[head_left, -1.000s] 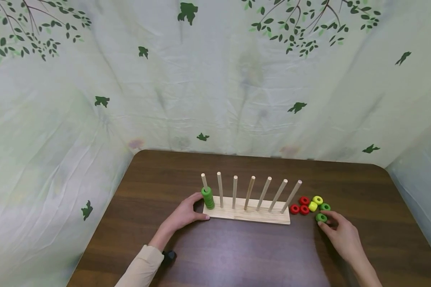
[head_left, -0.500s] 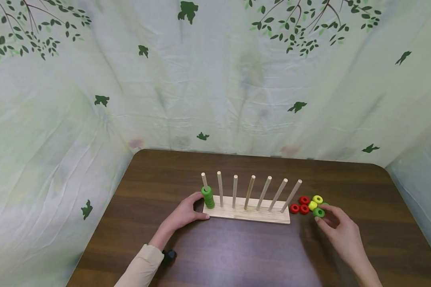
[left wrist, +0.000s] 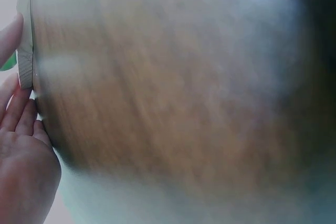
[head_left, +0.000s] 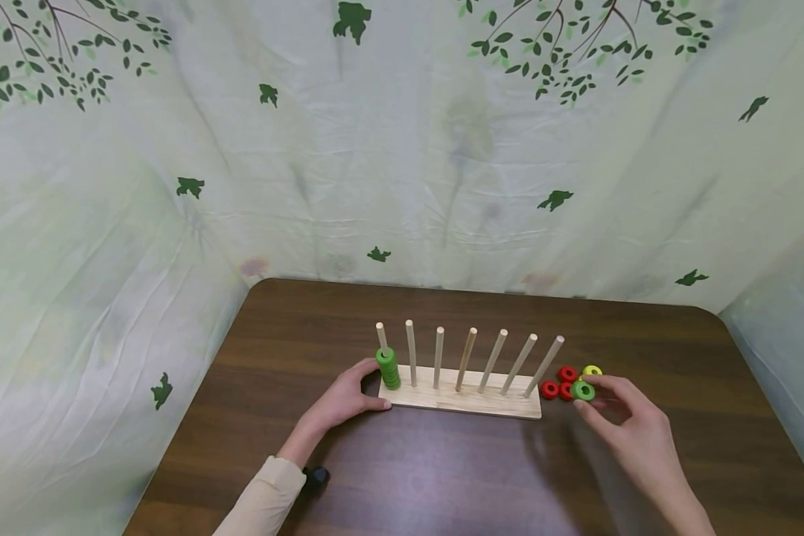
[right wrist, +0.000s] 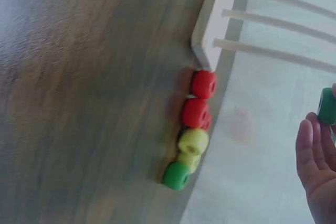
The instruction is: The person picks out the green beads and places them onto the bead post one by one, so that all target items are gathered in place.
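Observation:
A pale wooden peg board [head_left: 482, 403] with a row of upright pegs stands on the table. Green rings [head_left: 388, 370] are stacked on its leftmost peg; the other pegs are bare. My left hand [head_left: 344, 398] holds the board's left end, thumb at the front edge, fingers behind. To the right of the board, my right hand [head_left: 633, 428] pinches a green ring [head_left: 584, 391] between thumb and fingertips, raised off the table. The right wrist view shows that held green ring [right wrist: 327, 106] at its right edge, apart from the loose rings.
Beside the board's right end lie red rings [head_left: 549, 390], yellow rings [right wrist: 193, 141] and one green ring [right wrist: 176, 176]. The brown table [head_left: 308, 320] meets a leaf-patterned cloth [head_left: 409, 149] at the back.
My right hand has lifted the green ring off the table and moved it leftward, so it now overlaps the loose rings in the head view. The left hand stays put.

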Action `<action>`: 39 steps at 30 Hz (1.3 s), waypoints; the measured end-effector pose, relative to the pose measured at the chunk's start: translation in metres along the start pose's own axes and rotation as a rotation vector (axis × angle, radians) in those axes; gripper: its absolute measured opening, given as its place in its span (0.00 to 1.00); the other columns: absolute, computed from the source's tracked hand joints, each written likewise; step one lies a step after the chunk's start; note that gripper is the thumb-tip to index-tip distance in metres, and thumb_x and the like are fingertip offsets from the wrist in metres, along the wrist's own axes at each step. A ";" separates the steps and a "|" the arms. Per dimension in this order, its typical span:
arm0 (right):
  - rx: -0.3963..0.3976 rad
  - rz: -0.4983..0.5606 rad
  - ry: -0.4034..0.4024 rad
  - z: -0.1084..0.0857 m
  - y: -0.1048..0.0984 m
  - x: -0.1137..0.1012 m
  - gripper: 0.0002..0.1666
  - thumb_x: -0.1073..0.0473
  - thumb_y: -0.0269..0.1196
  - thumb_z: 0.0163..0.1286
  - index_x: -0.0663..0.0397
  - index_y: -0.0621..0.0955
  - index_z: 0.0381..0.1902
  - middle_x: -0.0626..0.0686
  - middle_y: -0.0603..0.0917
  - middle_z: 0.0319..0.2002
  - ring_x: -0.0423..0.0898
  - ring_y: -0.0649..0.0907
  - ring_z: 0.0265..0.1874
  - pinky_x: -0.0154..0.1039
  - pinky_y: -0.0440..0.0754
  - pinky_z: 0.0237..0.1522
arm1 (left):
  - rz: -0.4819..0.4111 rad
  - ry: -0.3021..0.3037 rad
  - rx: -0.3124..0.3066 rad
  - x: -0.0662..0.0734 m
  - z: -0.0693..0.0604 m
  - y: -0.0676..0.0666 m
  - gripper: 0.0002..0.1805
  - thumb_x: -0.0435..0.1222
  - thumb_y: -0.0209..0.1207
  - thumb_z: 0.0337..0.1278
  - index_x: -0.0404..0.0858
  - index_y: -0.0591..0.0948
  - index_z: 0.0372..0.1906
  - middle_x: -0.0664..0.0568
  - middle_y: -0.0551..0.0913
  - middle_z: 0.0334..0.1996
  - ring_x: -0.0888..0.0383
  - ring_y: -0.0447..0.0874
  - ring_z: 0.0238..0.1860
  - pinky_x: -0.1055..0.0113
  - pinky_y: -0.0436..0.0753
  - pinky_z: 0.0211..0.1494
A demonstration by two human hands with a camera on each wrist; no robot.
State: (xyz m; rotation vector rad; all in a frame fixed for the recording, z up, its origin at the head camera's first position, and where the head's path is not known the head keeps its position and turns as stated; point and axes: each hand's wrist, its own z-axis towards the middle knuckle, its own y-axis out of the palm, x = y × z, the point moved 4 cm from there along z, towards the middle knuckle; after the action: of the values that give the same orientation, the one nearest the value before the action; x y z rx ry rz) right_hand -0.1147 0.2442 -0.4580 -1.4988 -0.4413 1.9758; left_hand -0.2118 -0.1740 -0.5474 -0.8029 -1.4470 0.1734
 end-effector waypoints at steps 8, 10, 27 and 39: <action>-0.024 0.075 -0.118 0.001 -0.002 -0.030 0.29 0.71 0.76 0.51 0.44 0.83 0.50 0.44 0.82 0.45 0.34 0.83 0.35 0.22 0.77 0.41 | -0.001 -0.003 -0.001 0.000 0.000 0.000 0.38 0.40 0.78 0.41 0.43 0.77 0.62 0.56 0.76 0.59 0.54 0.68 0.66 0.52 0.64 0.69; -0.035 0.084 -0.149 0.002 -0.003 -0.037 0.30 0.72 0.76 0.51 0.44 0.83 0.50 0.43 0.82 0.45 0.34 0.83 0.35 0.22 0.77 0.42 | 0.000 -0.006 -0.002 0.001 0.000 0.000 0.38 0.40 0.78 0.41 0.43 0.76 0.63 0.56 0.76 0.59 0.53 0.67 0.67 0.52 0.64 0.69; -0.148 0.071 -0.413 0.017 0.010 -0.093 0.27 0.66 0.77 0.50 0.42 0.84 0.48 0.38 0.81 0.39 0.34 0.77 0.35 0.24 0.73 0.39 | 0.007 -0.004 -0.005 0.000 0.000 0.000 0.38 0.40 0.78 0.41 0.43 0.77 0.63 0.54 0.75 0.61 0.53 0.67 0.67 0.51 0.63 0.69; -0.266 0.128 -0.482 0.031 0.032 -0.134 0.25 0.62 0.75 0.56 0.41 0.83 0.52 0.39 0.82 0.49 0.36 0.80 0.45 0.26 0.75 0.41 | 0.011 -0.007 -0.004 0.000 0.000 0.000 0.38 0.40 0.78 0.40 0.44 0.77 0.63 0.56 0.76 0.60 0.53 0.67 0.67 0.51 0.63 0.69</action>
State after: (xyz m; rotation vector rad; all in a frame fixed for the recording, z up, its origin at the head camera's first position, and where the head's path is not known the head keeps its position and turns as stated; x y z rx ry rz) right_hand -0.1295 0.1363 -0.3683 -1.2098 -0.8564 2.4631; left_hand -0.2121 -0.1737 -0.5471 -0.8145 -1.4500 0.1819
